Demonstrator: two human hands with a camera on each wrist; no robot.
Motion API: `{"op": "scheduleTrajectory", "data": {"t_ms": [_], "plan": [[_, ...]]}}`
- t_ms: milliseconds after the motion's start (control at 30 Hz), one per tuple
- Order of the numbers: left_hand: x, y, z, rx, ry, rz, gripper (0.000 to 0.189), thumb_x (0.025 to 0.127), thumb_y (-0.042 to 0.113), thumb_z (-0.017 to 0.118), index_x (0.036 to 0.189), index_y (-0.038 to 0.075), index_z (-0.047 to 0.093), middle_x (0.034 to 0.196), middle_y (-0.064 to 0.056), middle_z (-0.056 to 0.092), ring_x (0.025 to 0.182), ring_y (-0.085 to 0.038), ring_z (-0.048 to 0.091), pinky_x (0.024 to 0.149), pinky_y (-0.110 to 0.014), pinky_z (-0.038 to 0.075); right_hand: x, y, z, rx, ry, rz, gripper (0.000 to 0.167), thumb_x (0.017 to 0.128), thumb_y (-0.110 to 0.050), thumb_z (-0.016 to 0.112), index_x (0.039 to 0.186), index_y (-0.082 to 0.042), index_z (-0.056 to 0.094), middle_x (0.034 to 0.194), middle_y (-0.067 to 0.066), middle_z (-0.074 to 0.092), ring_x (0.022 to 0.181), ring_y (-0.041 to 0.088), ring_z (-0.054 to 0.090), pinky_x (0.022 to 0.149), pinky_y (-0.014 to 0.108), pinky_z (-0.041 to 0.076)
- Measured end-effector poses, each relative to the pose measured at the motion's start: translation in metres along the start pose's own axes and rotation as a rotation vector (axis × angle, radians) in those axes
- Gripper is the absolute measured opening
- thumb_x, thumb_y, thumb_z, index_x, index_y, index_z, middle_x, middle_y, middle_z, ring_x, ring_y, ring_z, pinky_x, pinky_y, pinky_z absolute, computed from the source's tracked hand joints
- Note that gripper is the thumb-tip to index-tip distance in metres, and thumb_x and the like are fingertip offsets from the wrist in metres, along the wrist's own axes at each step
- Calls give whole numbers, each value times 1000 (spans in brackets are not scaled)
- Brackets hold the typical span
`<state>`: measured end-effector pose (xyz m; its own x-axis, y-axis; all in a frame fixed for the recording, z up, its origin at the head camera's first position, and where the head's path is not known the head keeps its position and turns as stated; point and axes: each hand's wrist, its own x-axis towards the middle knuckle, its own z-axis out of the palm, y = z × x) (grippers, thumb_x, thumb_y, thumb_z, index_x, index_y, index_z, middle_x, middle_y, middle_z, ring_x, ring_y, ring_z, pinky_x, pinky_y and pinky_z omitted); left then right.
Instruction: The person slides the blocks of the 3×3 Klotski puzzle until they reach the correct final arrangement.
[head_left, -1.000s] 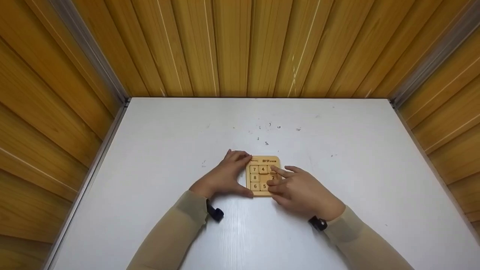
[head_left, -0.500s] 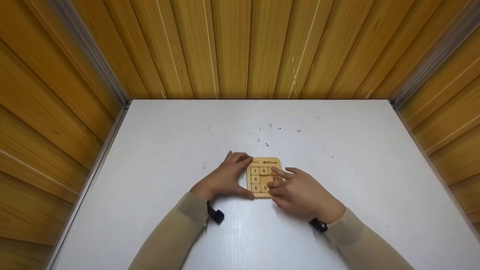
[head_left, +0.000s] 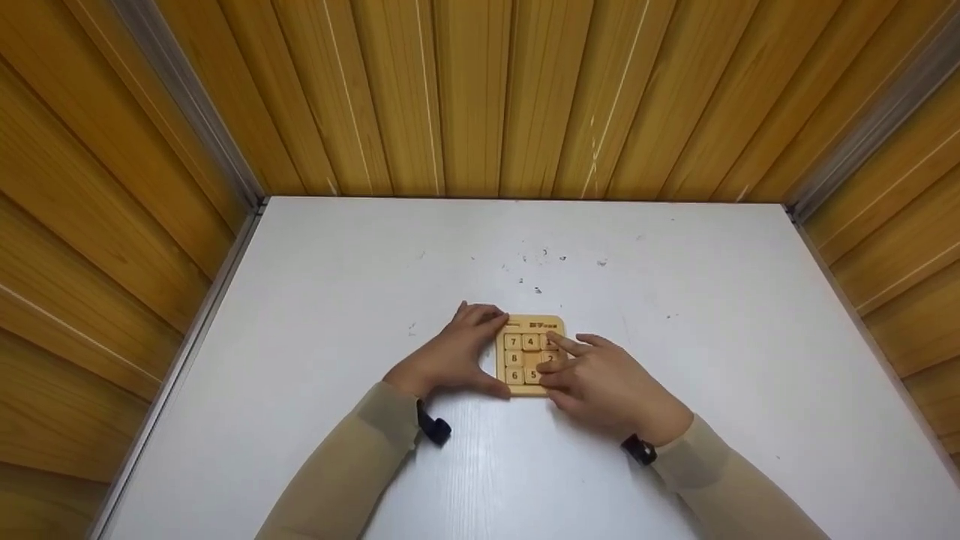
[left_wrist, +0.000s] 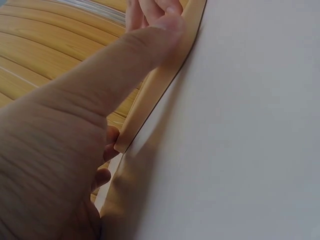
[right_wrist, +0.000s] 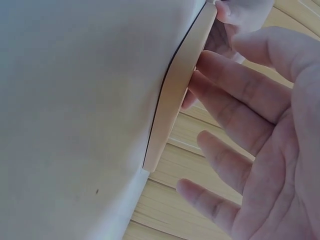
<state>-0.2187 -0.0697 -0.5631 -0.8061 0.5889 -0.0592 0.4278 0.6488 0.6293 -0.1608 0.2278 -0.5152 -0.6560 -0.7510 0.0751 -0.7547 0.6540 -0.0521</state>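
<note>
A wooden number slide puzzle point(head_left: 532, 358) lies on the white table, with a gap in the middle of its numbered tiles. My left hand point(head_left: 457, 349) grips its left side, thumb at the near corner and fingers at the far corner. The left wrist view shows that thumb on the puzzle's edge point(left_wrist: 150, 100). From the right, my right hand point(head_left: 600, 382) reaches over with extended fingers. One fingertip rests at the tile marked 1 point(head_left: 549, 341), others at the lower right tiles, hiding that corner. In the right wrist view two fingertips meet the upper side of the puzzle point(right_wrist: 174, 90).
The white table point(head_left: 375, 262) carries small dark marks beyond the puzzle. Wood-plank walls point(head_left: 465, 97) enclose its back and both sides, with metal posts in the corners. Black straps point(head_left: 433, 424) are around both wrists, by the long sleeves.
The head view has shifted slightly. My right fingertip has moved a little on the upper right tile, whose 1 now shows partly. My left hand keeps its grip; the tiles keep their places.
</note>
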Motion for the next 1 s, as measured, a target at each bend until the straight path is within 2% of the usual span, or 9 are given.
{"op": "scheduleTrajectory", "data": {"t_ms": [700, 1000], "plan": [[3, 1, -3, 30, -12, 11, 139, 71, 64, 103, 179, 11, 33, 182, -3, 37, 179, -32, 13, 148, -49, -1, 14, 8, -3, 10, -20, 56, 27, 109, -41, 71, 126, -29, 89, 138, -12, 82, 162, 30, 55, 129, 62, 49], [1, 0, -2, 19, -20, 0, 140, 71, 65, 103, 179, 12, 31, 184, -2, 34, 180, -35, 9, 148, -52, 1, 16, 9, -2, -7, 0, 42, 26, 109, -40, 72, 124, -27, 89, 137, -11, 83, 160, 30, 57, 127, 62, 51]]}}
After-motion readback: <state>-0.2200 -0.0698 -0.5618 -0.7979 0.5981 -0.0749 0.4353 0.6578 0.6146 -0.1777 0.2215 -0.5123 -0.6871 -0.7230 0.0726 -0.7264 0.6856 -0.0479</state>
